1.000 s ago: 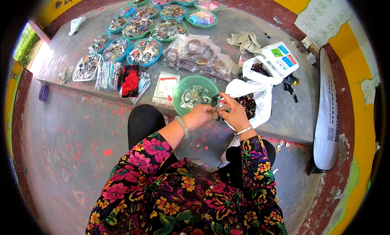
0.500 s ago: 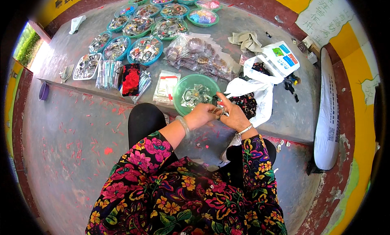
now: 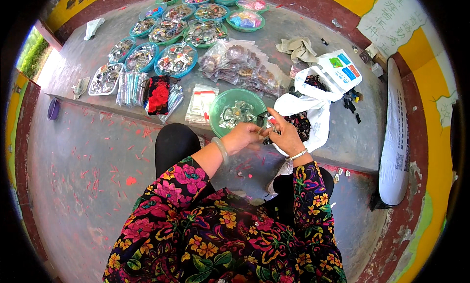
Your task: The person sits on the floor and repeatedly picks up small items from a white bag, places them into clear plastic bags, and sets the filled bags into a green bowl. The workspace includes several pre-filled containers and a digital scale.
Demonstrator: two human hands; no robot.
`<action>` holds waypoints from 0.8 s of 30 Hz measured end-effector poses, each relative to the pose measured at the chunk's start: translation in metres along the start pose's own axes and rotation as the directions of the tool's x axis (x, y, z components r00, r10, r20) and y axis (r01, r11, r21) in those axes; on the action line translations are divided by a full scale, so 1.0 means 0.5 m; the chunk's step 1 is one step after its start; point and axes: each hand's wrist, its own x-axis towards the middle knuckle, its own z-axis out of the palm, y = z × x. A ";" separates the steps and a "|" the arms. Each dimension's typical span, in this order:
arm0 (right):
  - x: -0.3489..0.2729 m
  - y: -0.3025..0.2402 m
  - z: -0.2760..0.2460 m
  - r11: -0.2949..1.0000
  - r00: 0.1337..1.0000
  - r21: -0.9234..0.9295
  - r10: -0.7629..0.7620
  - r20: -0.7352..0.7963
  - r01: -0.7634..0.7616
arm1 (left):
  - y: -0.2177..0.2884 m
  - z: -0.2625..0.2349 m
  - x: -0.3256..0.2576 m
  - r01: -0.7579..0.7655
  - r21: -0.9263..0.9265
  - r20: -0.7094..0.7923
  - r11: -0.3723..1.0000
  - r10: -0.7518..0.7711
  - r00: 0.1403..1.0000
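My left hand (image 3: 239,138), with a pale bangle at its wrist, is closed with its fingertips pinched together over my lap. Close against it, my right hand (image 3: 288,137) is bent at the fingers, its index finger raised. Between the fingertips of both is a small clear packet (image 3: 263,118) with something dark about it; the fingers hide much of it. Just beyond the hands sits a green plastic basin (image 3: 215,106) with several small clear packets (image 3: 237,114) of shiny things in it.
A white plastic bag (image 3: 319,129) with dark patterned cloth lies right of the basin. Flat packets (image 3: 201,104) and a pile of bagged bracelets (image 3: 240,62) lie left and behind. Several filled basins (image 3: 175,60) stand farther back on the raised concrete ledge (image 3: 352,141).
My right hand has shifted slightly, its index finger lifting off, and more of the clear packet shows between the hands. My left hand stays nearly in place.
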 end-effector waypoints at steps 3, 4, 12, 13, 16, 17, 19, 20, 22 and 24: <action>0.005 0.010 0.000 0.989 0.976 -0.017 -0.148 -0.158 0.147 | -0.013 -0.005 0.012 -0.027 -0.011 -0.031 1.000 0.026 0.999; 0.006 0.013 -0.002 0.977 0.951 -0.024 -0.212 -0.227 0.212 | -0.014 -0.006 0.013 -0.033 -0.054 -0.035 0.998 0.031 0.999; 0.002 0.007 -0.010 0.978 0.922 0.054 -0.169 -0.349 0.200 | -0.006 -0.002 0.006 -0.090 -0.148 -0.025 0.985 0.088 0.996; 0.002 0.004 -0.010 0.974 0.911 0.007 -0.210 -0.354 0.227 | -0.004 -0.001 0.004 -0.093 -0.154 -0.025 0.984 0.090 0.996; 0.003 0.000 -0.012 0.953 0.885 -0.117 -0.304 -0.352 0.281 | -0.003 0.001 0.002 -0.102 -0.166 -0.021 0.981 0.100 0.995; 0.004 0.002 -0.013 0.948 0.883 -0.146 -0.317 -0.346 0.283 | -0.005 0.000 0.004 -0.104 -0.167 -0.016 0.980 0.103 0.995; 0.005 0.005 -0.011 0.948 0.883 -0.188 -0.308 -0.355 0.256 | -0.005 0.001 0.006 -0.106 -0.164 -0.015 0.981 0.105 0.994; 0.004 0.006 -0.007 0.953 0.883 -0.199 -0.288 -0.371 0.227 | -0.005 0.003 0.007 -0.107 -0.161 -0.020 0.981 0.105 0.994; 0.005 0.009 -0.001 0.947 0.872 -0.242 -0.294 -0.391 0.211 | -0.007 0.003 0.009 -0.107 -0.171 -0.024 0.979 0.105 0.994; 0.009 0.013 0.003 0.923 0.850 -0.307 -0.346 -0.398 0.233 | -0.012 0.000 0.012 -0.107 -0.199 -0.020 0.974 0.105 0.994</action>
